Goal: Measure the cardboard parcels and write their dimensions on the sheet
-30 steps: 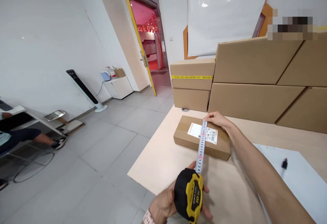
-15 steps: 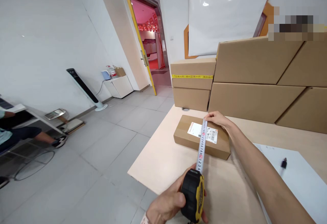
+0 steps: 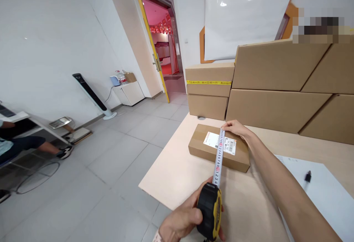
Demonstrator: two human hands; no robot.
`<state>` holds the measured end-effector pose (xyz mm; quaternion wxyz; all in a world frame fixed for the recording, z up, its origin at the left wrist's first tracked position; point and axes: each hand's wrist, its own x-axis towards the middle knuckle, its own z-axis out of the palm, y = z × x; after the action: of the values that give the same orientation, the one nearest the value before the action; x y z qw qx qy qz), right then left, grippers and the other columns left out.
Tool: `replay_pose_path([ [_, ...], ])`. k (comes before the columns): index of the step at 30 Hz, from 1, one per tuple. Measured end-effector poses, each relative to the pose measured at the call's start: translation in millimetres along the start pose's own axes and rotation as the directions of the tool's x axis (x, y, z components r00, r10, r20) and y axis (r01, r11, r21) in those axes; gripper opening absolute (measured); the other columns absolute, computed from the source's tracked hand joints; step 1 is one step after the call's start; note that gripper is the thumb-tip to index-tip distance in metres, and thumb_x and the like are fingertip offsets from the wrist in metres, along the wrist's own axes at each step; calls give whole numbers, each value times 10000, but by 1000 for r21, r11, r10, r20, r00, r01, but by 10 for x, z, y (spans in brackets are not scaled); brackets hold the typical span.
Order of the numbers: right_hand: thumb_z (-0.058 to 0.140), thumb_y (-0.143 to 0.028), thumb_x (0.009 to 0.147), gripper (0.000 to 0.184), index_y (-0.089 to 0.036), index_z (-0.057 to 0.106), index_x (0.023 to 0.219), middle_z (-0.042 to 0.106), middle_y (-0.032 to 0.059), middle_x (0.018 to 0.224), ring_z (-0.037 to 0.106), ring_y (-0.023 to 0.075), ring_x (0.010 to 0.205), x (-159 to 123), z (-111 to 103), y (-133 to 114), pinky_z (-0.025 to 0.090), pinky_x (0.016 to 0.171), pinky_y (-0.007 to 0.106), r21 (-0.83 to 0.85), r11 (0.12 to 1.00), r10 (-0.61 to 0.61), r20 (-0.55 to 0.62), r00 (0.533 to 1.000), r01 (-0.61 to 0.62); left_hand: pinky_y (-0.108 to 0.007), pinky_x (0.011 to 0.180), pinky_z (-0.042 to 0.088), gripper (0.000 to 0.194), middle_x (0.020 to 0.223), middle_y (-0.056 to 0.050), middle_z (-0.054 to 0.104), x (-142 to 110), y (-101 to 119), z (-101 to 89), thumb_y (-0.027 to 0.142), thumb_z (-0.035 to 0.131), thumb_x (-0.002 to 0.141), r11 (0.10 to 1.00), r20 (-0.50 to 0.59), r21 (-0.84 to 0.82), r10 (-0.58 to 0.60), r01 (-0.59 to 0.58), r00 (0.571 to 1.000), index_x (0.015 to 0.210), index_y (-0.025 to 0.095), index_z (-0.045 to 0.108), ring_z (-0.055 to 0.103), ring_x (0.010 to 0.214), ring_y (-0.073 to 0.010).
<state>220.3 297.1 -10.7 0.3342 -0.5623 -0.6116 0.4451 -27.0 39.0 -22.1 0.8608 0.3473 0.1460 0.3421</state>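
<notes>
A black and yellow tape measure (image 3: 209, 212) is gripped in my left hand (image 3: 184, 218), just off the near side of a small cardboard box (image 3: 199, 139). Its white blade (image 3: 219, 157) runs out across the box's top, over a white shipping label (image 3: 230, 146). At the far edge of the box, my right hand (image 3: 235, 127) pinches the blade's end between thumb and fingers. The box lies flat on a pale wooden table (image 3: 171, 175).
Large cardboard boxes (image 3: 276, 109) are stacked along the table's back. On the right lie white paper (image 3: 326, 186) and a black-capped pen (image 3: 308, 176). A seated person's leg (image 3: 41, 146) shows at far left, near a floor scale (image 3: 79, 136). Beyond stands a tower fan (image 3: 90, 94).
Almost nothing differs. Both hands, the blade and the box hold their places, with only a very slight shift of the whole view.
</notes>
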Motion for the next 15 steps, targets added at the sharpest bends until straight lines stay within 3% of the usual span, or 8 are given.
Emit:
replay_pose_path([
  [15,776,-326,589,163,-181,722,642,731,41,700,642,184,684,13,-10,22,488,662,279,-1,1000,14,4,1000,-14,-290,572,514,1055,974,-69,567,2,-27,-25,499,804,608,1000,8,2,5,-5,1000,1466,295,226,673,699,-216],
])
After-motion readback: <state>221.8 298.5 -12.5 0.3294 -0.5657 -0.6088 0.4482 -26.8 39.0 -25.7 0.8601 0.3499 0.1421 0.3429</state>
